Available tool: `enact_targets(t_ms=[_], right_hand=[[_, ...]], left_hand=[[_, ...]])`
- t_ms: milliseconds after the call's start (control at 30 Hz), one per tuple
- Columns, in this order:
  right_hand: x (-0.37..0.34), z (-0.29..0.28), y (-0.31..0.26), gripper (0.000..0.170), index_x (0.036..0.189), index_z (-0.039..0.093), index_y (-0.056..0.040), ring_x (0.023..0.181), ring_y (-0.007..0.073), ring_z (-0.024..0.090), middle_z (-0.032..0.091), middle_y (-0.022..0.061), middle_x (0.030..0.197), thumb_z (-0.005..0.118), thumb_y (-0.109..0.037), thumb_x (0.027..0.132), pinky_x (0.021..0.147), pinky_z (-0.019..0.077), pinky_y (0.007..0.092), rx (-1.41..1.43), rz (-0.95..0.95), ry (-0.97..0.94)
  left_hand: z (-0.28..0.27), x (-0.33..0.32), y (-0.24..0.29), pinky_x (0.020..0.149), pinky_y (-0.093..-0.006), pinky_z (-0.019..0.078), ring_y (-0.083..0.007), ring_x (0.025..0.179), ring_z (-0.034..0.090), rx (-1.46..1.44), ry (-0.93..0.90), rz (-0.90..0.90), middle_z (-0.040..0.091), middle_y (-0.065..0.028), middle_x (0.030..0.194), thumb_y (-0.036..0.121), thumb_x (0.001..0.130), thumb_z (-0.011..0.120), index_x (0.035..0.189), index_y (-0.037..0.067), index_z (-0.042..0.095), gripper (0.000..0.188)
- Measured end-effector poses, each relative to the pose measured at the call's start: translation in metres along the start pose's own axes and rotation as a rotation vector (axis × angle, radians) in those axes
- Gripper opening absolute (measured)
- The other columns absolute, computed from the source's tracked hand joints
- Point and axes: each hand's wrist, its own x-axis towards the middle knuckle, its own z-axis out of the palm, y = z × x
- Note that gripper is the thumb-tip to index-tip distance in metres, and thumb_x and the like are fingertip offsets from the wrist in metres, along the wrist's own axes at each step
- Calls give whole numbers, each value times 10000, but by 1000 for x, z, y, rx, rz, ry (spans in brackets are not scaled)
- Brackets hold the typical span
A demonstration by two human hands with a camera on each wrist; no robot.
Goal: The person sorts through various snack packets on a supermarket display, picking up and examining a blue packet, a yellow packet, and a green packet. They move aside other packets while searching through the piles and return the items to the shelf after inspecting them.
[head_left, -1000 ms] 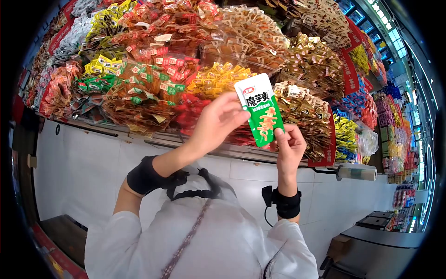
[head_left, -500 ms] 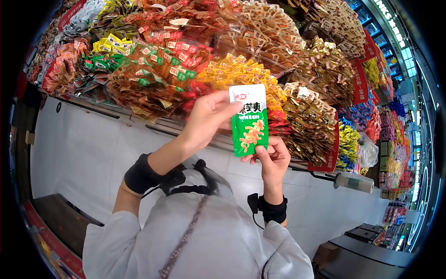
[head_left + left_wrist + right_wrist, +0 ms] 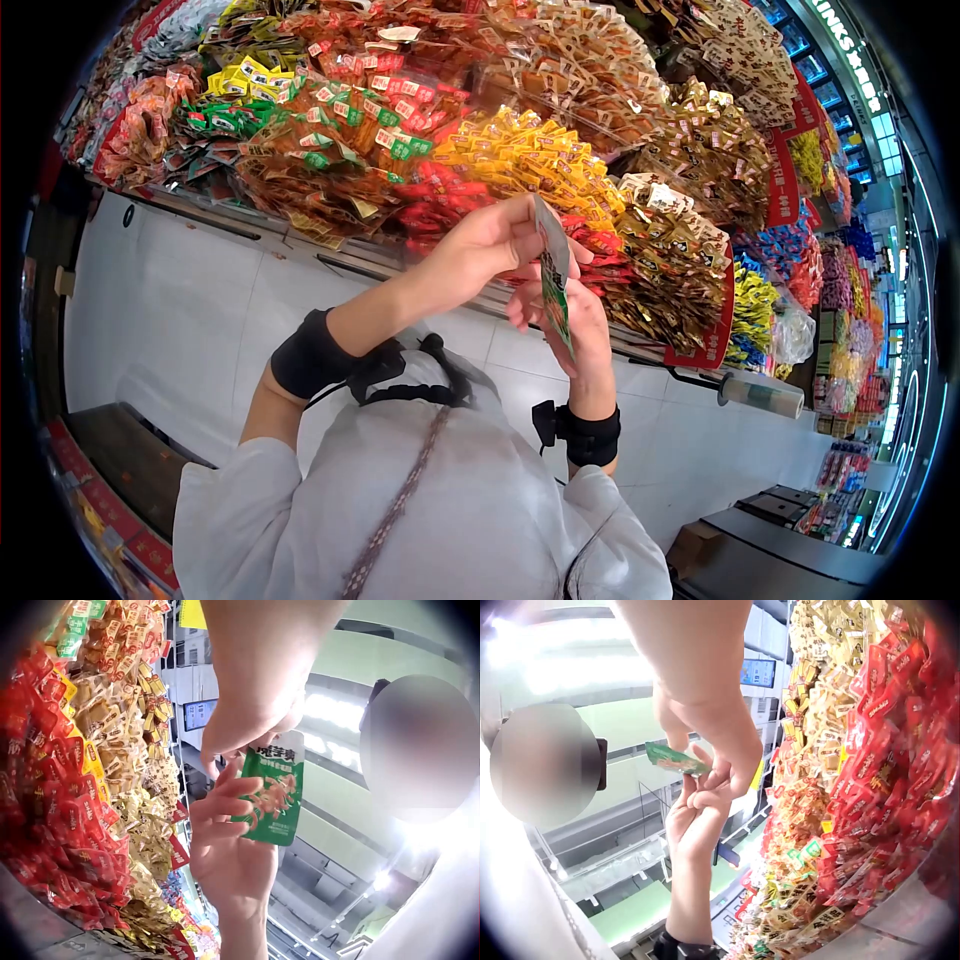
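A green and white snack packet [image 3: 553, 275] is turned nearly edge-on in the head view, above the front edge of the display. My left hand [image 3: 482, 252] pinches its upper, white end. Around the lower part, my right hand [image 3: 580, 330] has its fingers bent on one side and its palm on the other. The left wrist view shows the packet's printed front [image 3: 279, 799], with my right hand [image 3: 238, 855] at its side edge and its thumb hidden. In the right wrist view the packet [image 3: 671, 760] tilts between my left hand [image 3: 697, 825] and right hand [image 3: 716, 731].
Piles of small wrapped snacks fill the display, with yellow packs [image 3: 540, 160] and red packs [image 3: 445, 195] close beyond my hands. A roll of clear bags [image 3: 762, 395] sticks out at the display's front right. Pale floor tiles [image 3: 200, 320] lie below.
The packet has turned from facing the head camera to nearly edge-on. Both hands have come closer together around it, and the display has shifted slightly in the head view.
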Motion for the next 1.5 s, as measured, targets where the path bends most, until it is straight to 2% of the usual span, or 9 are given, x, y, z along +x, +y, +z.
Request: enact_targets(t_ms=[67,133,167,300,467,933,1133,1200,1500], right_hand=[[-1,2,2,345,1032,499,15,701,139,581,607,103,866,614,-239,829,622,457,239,98,6,61],[-1,6,-1,272,964,502,-1,661,105,571,613,88,826,650,-162,801,584,438,211,80,-17,144],[0,7,-3,147,916,494,-12,647,58,552,642,57,784,602,-12,816,626,434,198,23,-73,196],[-1,11,2,154,840,451,-39,666,21,527,625,33,755,585,33,820,613,402,165,-148,-199,373],[2,9,10,177,814,431,-47,641,14,499,613,25,746,587,39,818,593,380,161,-121,-205,363],[37,36,38,203,824,415,-50,714,36,548,622,47,791,579,67,806,635,407,177,-140,-53,199],[64,78,54,187,846,449,-51,710,26,512,588,5,804,596,55,800,635,401,174,-202,30,105],[74,98,62,88,873,504,-38,726,24,517,583,-14,816,580,-12,838,639,410,181,-233,66,79],[109,189,130,57,881,593,-9,723,46,533,593,6,828,603,-31,830,634,434,199,-330,102,-17]], left_hand=[[0,3,-3,918,-384,424,-259,1099,520,68,-94,76,536,-188,1168,185,926,439,1085,47,473,213],[2,3,-5,968,-399,398,-283,1147,489,54,46,89,497,-195,1230,150,924,410,1196,16,439,304],[-2,3,-8,981,-389,394,-286,1170,469,-2,91,56,471,-195,1263,148,940,357,1271,-8,378,367],[-8,-5,-4,870,-327,467,-174,1017,563,-102,320,-14,562,-95,1115,213,960,378,1188,-4,448,322],[-9,-12,-2,791,-309,511,-143,936,596,160,382,-45,588,-96,1071,173,943,424,1165,-10,459,290],[-35,-57,22,745,-270,522,-133,883,607,134,636,-56,624,-98,974,115,899,503,1092,-13,509,231],[-58,-98,56,731,-262,513,-118,864,605,126,668,-26,624,-91,971,107,899,505,1076,-10,510,213],[-69,-120,66,735,-244,488,-98,874,592,133,626,6,620,-72,973,95,898,504,1074,-5,507,203],[-117,-231,112,828,-262,451,-118,992,553,279,625,-14,593,-58,1073,76,850,582,1120,-14,522,291]])
